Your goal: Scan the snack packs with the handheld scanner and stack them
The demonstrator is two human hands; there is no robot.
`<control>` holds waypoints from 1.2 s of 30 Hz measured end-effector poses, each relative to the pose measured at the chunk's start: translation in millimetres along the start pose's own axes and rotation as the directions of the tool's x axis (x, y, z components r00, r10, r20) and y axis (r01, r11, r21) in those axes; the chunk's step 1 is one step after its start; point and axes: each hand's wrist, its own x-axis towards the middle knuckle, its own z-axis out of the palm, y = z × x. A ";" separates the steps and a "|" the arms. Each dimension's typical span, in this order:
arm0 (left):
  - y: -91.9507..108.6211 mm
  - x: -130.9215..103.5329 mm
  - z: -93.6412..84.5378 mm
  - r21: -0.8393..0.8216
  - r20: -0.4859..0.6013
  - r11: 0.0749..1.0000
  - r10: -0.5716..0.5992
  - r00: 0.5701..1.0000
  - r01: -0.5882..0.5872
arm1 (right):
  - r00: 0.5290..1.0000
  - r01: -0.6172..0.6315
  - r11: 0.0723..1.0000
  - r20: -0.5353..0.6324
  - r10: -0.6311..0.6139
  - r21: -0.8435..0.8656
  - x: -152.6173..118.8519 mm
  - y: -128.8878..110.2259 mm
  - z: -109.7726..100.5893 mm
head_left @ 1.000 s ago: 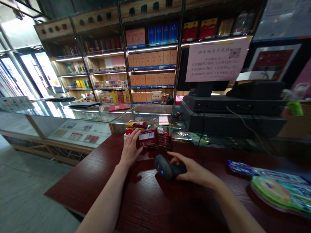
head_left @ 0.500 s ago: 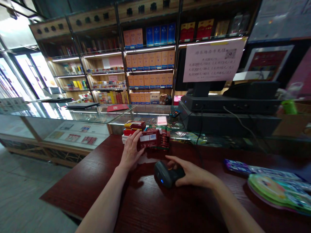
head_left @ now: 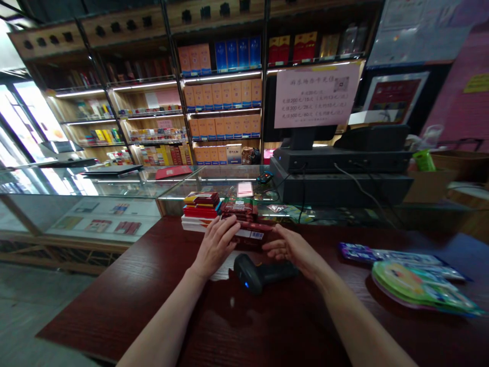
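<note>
Tall wooden shelving point(head_left: 222, 76) fills the wall across from me, lit along its edges and lined with orange boxes point(head_left: 225, 127). In front of it stands a glass display counter point(head_left: 153, 189), and nearer to us spreads a dark red-brown counter point(head_left: 153, 295). Toward the right sits a bulky black till point(head_left: 344, 188), with a pink notice point(head_left: 313, 99) over the screen above it. At the near right, a round green package point(head_left: 397, 285) lies against long purple-and-silver packets point(head_left: 359, 253).

Beyond the hands rise a stack of red, yellow and white boxes point(head_left: 200, 210) and, just beside it, a pile of dark packets point(head_left: 237, 206). The left hand point(head_left: 217, 244) is closed over the left end of a dark red box point(head_left: 252, 233), fingers across its top. The right hand point(head_left: 292, 250) is open, fingers loosely bent, by the box's other end; I can't tell whether they touch it. The box is at the far side of the red-brown counter, in front of the dark packets, its pale barcode label facing us. A black scanner point(head_left: 260, 275) lies between the forearms, below the right hand, a blue light glowing on its head. A pale sheet point(head_left: 224, 269) peeks out beside it.
</note>
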 end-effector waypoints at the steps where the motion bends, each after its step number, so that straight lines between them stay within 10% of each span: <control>1: 1.4 0.2 1.1 -0.005 0.010 1.000 0.019 1.000 -0.019 | 1.000 -0.012 1.000 0.012 0.011 0.017 -1.6 -1.2 1.2; 26: 12.3 7.1 -4.6 -0.146 0.175 0.984 -0.076 0.982 0.102 | 0.994 -0.016 0.970 -0.099 0.041 0.241 2.9 -0.2 -1.8; 36: 4.9 8.0 -13.1 -0.177 -0.143 0.972 -0.182 0.973 0.156 | 0.989 0.125 0.991 -0.082 -0.121 0.053 -4.2 -6.0 0.2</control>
